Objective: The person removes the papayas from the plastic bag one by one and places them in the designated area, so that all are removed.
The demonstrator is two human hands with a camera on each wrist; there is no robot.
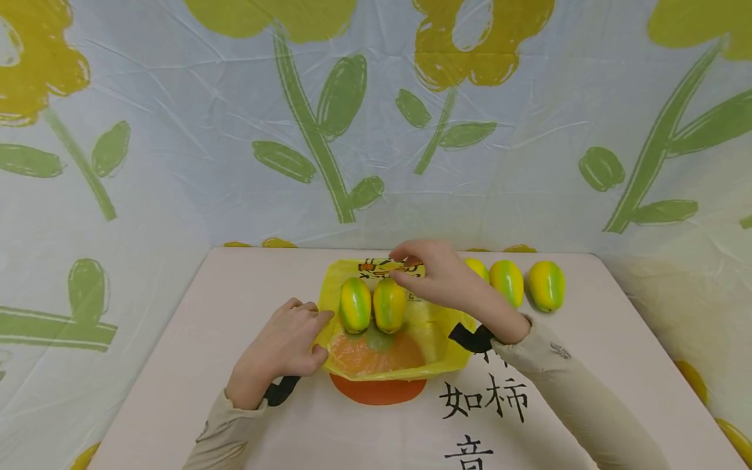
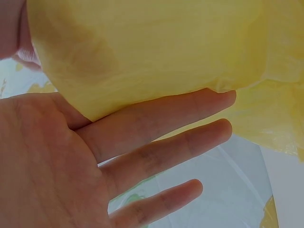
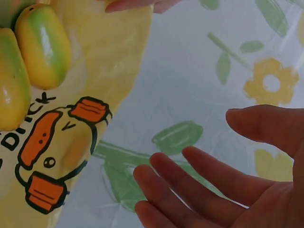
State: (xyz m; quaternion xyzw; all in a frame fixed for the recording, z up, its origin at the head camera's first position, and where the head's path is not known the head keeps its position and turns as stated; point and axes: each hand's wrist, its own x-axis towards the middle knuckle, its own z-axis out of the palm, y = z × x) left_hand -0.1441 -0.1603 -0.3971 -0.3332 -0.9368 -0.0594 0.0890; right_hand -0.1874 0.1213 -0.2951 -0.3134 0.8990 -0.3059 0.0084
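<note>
A yellow plastic bag (image 1: 435, 326) lies flat on the table, printed with an orange slice and a cartoon duck. Two glossy, oval yellow-green fruits (image 1: 355, 305) sit side by side on it. My left hand (image 1: 290, 339) is at the bag's left edge, thumb and index finger apart. In the left wrist view, the plastic (image 2: 156, 42) hides part of that hand, and the other fingers (image 2: 166, 152) extend straight. Over the bag's far edge hovers my right hand (image 1: 437, 271), fingers loosely bent. Nothing shows between its thumb and fingers (image 3: 190, 190) in the right wrist view.
Right of the bag, more of the same fruits (image 1: 547, 286) stand in a row, one partly hidden by my right forearm. The pale table (image 1: 605, 365) bears black printed characters (image 1: 484, 398). Behind it hangs a flower-patterned cloth (image 1: 517, 163).
</note>
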